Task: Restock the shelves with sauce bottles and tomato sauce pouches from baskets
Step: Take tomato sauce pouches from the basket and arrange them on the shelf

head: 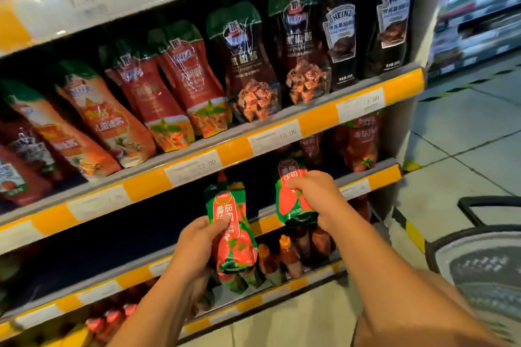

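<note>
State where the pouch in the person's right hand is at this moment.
In the head view, the right hand grips the pouch right of centre, before the second shelf edge, below the 12.00 tag and right of the left hand's pouch.

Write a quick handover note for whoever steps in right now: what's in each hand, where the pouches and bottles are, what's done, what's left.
Left hand: grips a tomato sauce pouch, held upright in front of the shelves.
Right hand: grips a second tomato sauce pouch at the front edge of the pouch shelf.
Done: a few matching pouches already stand at the right end of that shelf; the stretch to their left looks dark and unfilled.
Sauce bottles stand on the shelf below.
Left: set both held pouches on the shelf. A basket sits at the right; its contents cannot be made out.
</note>
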Available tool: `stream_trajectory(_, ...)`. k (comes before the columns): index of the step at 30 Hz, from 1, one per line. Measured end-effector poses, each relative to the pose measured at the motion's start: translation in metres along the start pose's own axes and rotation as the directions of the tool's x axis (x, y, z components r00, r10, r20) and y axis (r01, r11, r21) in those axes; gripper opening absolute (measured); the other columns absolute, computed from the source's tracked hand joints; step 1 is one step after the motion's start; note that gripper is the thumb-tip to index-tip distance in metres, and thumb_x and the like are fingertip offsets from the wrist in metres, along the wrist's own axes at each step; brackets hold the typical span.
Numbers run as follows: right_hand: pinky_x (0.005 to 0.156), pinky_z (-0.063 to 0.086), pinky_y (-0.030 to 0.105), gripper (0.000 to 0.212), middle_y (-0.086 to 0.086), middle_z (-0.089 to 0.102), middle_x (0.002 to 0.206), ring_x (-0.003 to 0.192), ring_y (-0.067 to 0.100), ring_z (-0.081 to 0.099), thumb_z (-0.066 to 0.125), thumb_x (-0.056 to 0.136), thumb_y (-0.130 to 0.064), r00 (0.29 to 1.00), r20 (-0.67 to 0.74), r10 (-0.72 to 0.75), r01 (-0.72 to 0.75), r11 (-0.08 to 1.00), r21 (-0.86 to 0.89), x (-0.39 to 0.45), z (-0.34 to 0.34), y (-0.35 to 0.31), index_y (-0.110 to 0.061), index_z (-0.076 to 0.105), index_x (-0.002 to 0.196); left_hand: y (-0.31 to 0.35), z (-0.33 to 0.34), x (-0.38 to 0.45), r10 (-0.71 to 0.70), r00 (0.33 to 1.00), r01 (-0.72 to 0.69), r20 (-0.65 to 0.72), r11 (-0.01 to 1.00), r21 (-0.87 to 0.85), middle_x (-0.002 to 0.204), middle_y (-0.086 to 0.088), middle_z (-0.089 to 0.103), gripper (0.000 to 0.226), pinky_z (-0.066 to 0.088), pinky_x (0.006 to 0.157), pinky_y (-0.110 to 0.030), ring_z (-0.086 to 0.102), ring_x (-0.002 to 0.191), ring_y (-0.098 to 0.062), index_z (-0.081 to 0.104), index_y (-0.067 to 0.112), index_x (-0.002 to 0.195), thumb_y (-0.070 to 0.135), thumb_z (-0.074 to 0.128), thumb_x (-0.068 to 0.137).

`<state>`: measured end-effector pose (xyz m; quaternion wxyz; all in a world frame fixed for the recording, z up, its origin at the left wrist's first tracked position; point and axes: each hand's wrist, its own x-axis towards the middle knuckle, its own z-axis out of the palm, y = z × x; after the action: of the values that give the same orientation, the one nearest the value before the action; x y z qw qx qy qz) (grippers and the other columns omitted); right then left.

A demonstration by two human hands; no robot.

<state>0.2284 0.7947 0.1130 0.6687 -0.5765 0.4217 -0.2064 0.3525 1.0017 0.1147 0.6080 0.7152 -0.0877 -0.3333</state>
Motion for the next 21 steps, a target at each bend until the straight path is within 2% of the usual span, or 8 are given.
stream_trajectory(3,0.055,0.040,0.031,0.022,0.005,0.053,0.074,0.062,0.018,0.050,0.076,0.079,-0.015,0.999,-0.037,-0.032,0.032,0.999,-0.016,0.012,-0.007,0.001,-0.014,0.054,0.077,0.005,0.019,0.023,0.019,1.000,-0.019,0.007,1.000,0.012,0.106,-0.022,0.077,0.026,0.060,0.085,-0.048,0.075,0.094,-0.038,0.065,0.001,0.118,0.016,0.069,0.097)
stream_trajectory(6,0.050,0.038,0.025,0.033,0.001,0.049,0.073,0.061,0.018,0.048,0.081,0.078,-0.015,0.998,-0.036,-0.044,0.042,0.997,-0.058,0.020,-0.019,-0.008,-0.016,0.048,0.081,0.011,0.037,0.048,0.027,1.000,-0.027,-0.006,1.000,-0.015,0.107,-0.022,0.077,0.029,0.061,0.083,-0.047,0.076,0.096,-0.037,0.065,-0.001,0.122,0.013,0.069,0.097)
stream_trajectory(8,0.051,0.038,0.028,0.033,0.002,0.050,0.078,0.064,0.017,0.049,0.079,0.081,-0.009,0.999,-0.018,-0.047,0.045,0.995,-0.086,0.027,-0.028,-0.010,-0.012,0.055,0.103,0.014,0.049,0.062,0.025,0.999,-0.026,-0.031,0.998,-0.052,0.110,-0.024,0.075,0.033,0.058,0.086,-0.051,0.074,0.097,-0.038,0.065,-0.006,0.124,0.011,0.070,0.096)
stream_trajectory(10,0.054,0.041,0.030,0.059,0.004,0.055,0.086,0.068,0.018,0.053,0.077,0.085,-0.008,0.999,-0.008,-0.045,0.044,0.995,-0.088,0.032,-0.035,-0.011,-0.002,0.049,0.137,0.014,0.060,0.075,0.000,0.998,-0.004,-0.057,0.998,-0.069,0.109,-0.025,0.075,0.029,0.056,0.085,-0.051,0.074,0.089,-0.036,0.068,-0.009,0.117,0.009,0.070,0.095)
stream_trajectory(13,0.064,0.048,0.034,0.065,0.001,0.056,0.090,0.078,0.019,0.058,0.074,0.091,-0.011,0.998,-0.015,-0.062,0.060,0.993,-0.097,0.042,-0.040,-0.008,0.001,0.043,0.146,0.009,0.075,0.097,-0.031,0.997,0.026,-0.065,0.997,-0.078,0.107,-0.023,0.076,0.025,0.059,0.066,-0.039,0.074,0.077,-0.029,0.067,-0.010,0.118,0.005,0.064,0.098)
stream_trajectory(15,0.079,0.051,0.041,0.061,0.002,0.057,0.097,0.089,0.022,0.057,0.073,0.093,-0.012,0.998,-0.005,-0.061,0.060,0.993,-0.099,0.047,-0.041,-0.008,-0.002,0.044,0.145,0.006,0.085,0.112,-0.032,0.999,0.028,-0.043,0.996,-0.088,0.120,-0.020,0.073,0.037,0.058,0.065,-0.039,0.075,0.089,-0.030,0.062,-0.003,0.132,0.009,0.065,0.098)
stream_trajectory(18,0.083,0.047,0.042,0.078,0.016,0.057,0.134,0.110,0.029,0.060,0.073,0.094,-0.014,0.999,0.011,-0.050,0.051,0.992,-0.111,0.054,-0.042,-0.008,-0.007,0.029,0.158,0.008,0.100,0.128,0.019,0.999,-0.024,-0.034,0.987,-0.156,0.138,-0.013,0.066,0.086,0.063,0.081,-0.043,0.071,0.115,-0.030,0.042,0.011,0.154,0.018,0.085,0.080)
stream_trajectory(21,0.079,0.051,0.041,0.076,0.015,0.058,0.129,0.092,0.022,0.063,0.072,0.095,-0.011,0.999,0.013,-0.041,0.042,0.993,-0.110,0.057,-0.046,-0.009,-0.005,0.029,0.158,0.007,0.114,0.139,0.057,0.997,-0.066,-0.058,0.985,-0.157,0.135,-0.007,0.068,0.096,0.060,0.089,-0.056,0.070,0.116,-0.029,0.044,0.022,0.152,0.024,0.094,0.070)
